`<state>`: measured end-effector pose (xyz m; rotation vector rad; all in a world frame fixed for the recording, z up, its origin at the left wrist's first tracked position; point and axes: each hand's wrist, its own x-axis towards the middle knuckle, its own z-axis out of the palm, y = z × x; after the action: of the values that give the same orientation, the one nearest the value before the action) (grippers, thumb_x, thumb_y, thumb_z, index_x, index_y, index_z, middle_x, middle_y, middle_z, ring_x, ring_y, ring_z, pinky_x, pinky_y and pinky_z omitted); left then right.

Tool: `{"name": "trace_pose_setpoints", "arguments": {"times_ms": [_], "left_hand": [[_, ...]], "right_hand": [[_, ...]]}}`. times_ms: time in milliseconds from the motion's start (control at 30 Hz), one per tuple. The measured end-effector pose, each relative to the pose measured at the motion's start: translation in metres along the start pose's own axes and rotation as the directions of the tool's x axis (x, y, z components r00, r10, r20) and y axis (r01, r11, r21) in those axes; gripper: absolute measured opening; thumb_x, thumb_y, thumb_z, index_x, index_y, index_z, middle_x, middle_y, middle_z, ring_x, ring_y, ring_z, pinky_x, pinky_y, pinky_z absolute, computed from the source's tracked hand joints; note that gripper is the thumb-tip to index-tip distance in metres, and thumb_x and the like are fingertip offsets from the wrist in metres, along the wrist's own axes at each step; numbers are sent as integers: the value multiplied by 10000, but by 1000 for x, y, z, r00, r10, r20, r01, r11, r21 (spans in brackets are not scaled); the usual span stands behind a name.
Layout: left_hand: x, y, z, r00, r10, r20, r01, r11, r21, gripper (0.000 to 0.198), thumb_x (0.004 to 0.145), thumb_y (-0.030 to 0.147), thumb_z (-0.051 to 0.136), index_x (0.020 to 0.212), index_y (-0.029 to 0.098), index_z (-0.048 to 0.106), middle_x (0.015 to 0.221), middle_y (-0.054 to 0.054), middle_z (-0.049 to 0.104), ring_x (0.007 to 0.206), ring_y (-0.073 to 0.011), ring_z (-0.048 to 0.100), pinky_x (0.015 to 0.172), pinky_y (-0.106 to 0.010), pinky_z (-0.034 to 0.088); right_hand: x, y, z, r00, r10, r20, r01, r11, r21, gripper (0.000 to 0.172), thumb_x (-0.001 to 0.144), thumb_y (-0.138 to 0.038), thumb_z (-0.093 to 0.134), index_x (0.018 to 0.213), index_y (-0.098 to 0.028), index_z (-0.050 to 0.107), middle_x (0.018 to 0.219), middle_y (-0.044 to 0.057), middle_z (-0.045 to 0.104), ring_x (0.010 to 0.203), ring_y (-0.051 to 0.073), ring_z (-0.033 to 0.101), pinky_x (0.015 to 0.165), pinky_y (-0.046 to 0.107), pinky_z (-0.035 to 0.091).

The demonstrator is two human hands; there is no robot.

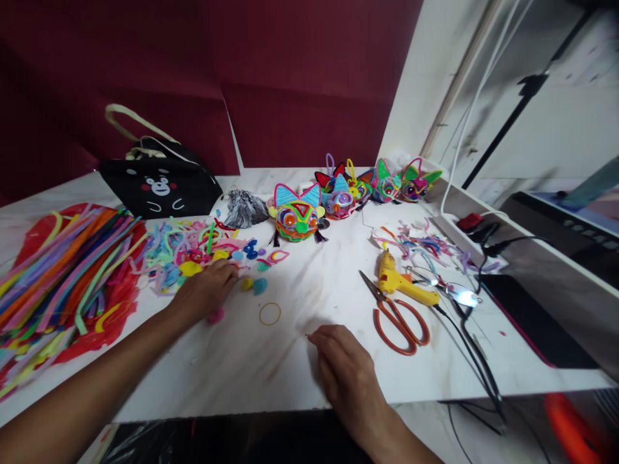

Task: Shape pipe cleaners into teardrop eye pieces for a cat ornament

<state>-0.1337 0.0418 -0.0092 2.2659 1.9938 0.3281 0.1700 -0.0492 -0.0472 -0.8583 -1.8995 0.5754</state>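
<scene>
My left hand [209, 289] reaches into the near edge of a pile of small coiled and cut pipe cleaner pieces [169, 248]. Its fingers are drawn together; what they hold, if anything, is hidden. A pink coil [216, 316] lies under the wrist side, and a blue coil [260, 285] sits to the right. My right hand [344, 364] rests at the table's front, fingers curled and pressed together, with a tiny speck at the fingertips that I cannot make out. Between the hands lies a thin yellow ring [269, 314], like a rubber band.
Long pipe cleaners [72, 277] lie on red wrapping at left. A black bag [162, 183] and a colourful cat-eared ornament [296, 216] stand behind, beside several others. At right are orange-handled scissors [396, 319], a yellow glue gun [403, 283], cables and a power strip [464, 241].
</scene>
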Motion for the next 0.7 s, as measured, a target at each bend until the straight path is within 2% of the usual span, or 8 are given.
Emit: {"name": "trace_pose_setpoints", "arguments": {"times_ms": [100, 167, 233, 300, 400, 533, 633, 700], "left_hand": [[0, -2, -8, 997, -47, -62, 42, 995, -89, 255, 863, 390, 428, 769, 196, 562, 904, -71, 656, 875, -229, 617, 759, -325, 478], [-2, 3, -14, 985, -158, -65, 136, 955, -265, 229, 850, 402, 472, 811, 190, 549, 724, -25, 621, 678, -182, 584, 621, -282, 451], [-3, 12, -20, 965, -262, 11, 227, 813, -536, 224, 849, 413, 505, 861, 189, 510, 628, 21, 584, 507, -123, 491, 491, -239, 376], [-3, 23, -24, 950, -293, 110, 274, 604, -749, 240, 839, 418, 542, 872, 190, 474, 609, 39, 580, 435, -83, 420, 426, -209, 308], [1, 37, -26, 940, -289, 183, 298, 431, -852, 263, 812, 414, 601, 865, 180, 494, 601, 33, 564, 472, -80, 460, 424, -189, 313], [6, 51, -23, 961, -241, 135, 243, 506, -827, 253, 803, 435, 585, 789, 185, 547, 571, 17, 547, 468, -102, 476, 417, -209, 335], [2, 65, -21, 985, -171, -6, 116, 697, -708, 262, 833, 457, 536, 813, 197, 561, 590, 1, 594, 489, -135, 523, 451, -244, 398], [-3, 76, -18, 989, -72, -125, -9, 833, -554, 260, 853, 458, 516, 853, 203, 569, 633, -5, 630, 552, -157, 578, 520, -267, 451]], "right_hand": [[0, 2, 0, 1000, -2, 10, 2, 1000, -9, 317, 928, -25, 427, 1145, -178, 598, 1012, 95, 631, 914, 172, 624, 784, 291, 563], [2, 3, -1, 1000, -6, 15, 6, 1000, -23, 330, 920, -20, 422, 1153, -175, 597, 1016, 97, 634, 922, 172, 629, 789, 291, 565], [7, 1, -1, 1000, -22, 7, 23, 999, -31, 342, 910, -20, 422, 1154, -180, 600, 1020, 96, 641, 926, 171, 637, 786, 288, 569], [15, -1, -1, 999, -48, -22, 47, 998, -32, 348, 903, -23, 423, 1144, -189, 611, 1012, 93, 651, 920, 169, 644, 778, 283, 573], [33, -6, 2, 997, -61, -52, 61, 998, -13, 360, 881, -19, 424, 1113, -196, 635, 997, 84, 665, 929, 167, 649, 792, 285, 574], [56, -6, 9, 1000, 3, -22, -3, 1000, 28, 376, 844, -19, 415, 1059, -187, 674, 1103, 92, 672, 1022, 182, 649, 879, 322, 552], [69, -3, 15, 986, 165, 1, -163, 978, 132, 286, 855, -104, 496, 1056, -190, 680, 1062, 73, 697, 969, 186, 662, 879, 348, 542], [77, -2, 20, 940, 338, 39, -333, 891, 310, 265, 851, -222, 591, 1106, -189, 653, 959, 52, 704, 818, 165, 668, 767, 325, 561]]}}
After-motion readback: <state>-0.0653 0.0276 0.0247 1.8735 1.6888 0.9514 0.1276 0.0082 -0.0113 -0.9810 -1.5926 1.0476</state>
